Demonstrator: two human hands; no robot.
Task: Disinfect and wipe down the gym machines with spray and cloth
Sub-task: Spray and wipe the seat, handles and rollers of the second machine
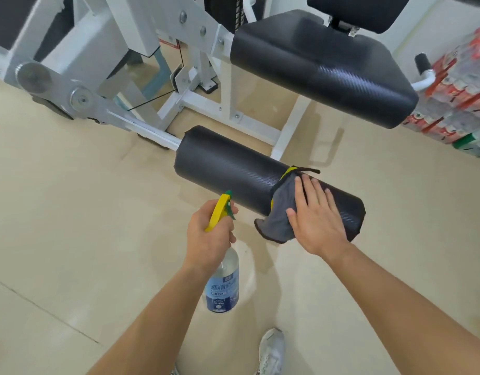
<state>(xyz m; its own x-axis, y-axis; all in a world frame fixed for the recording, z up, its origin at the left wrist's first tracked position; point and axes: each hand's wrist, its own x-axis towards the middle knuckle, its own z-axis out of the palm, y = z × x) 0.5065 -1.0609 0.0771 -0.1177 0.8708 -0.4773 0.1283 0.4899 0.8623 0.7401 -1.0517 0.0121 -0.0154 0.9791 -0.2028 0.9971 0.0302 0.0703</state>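
Note:
A black padded roller [233, 171] of a white gym machine lies across the middle of the view. A grey cloth [281, 215] with a yellow and black edge is draped over the roller. My right hand [316, 216] lies flat on top of it, fingers spread, pressing the cloth against the pad near the roller's right end. My left hand [209, 234] grips the yellow trigger head of a clear spray bottle [224, 282] with a blue label. The bottle hangs below the hand, just left of the roller, nozzle pointing up and away.
The machine's black seat pad [320, 69] sits behind and above the roller, on a white frame [228, 112] with a grey lever arm [79, 96]. Shrink-wrapped packs of bottles [461, 90] are stacked at the right. My white shoe [271, 350] stands on the beige floor.

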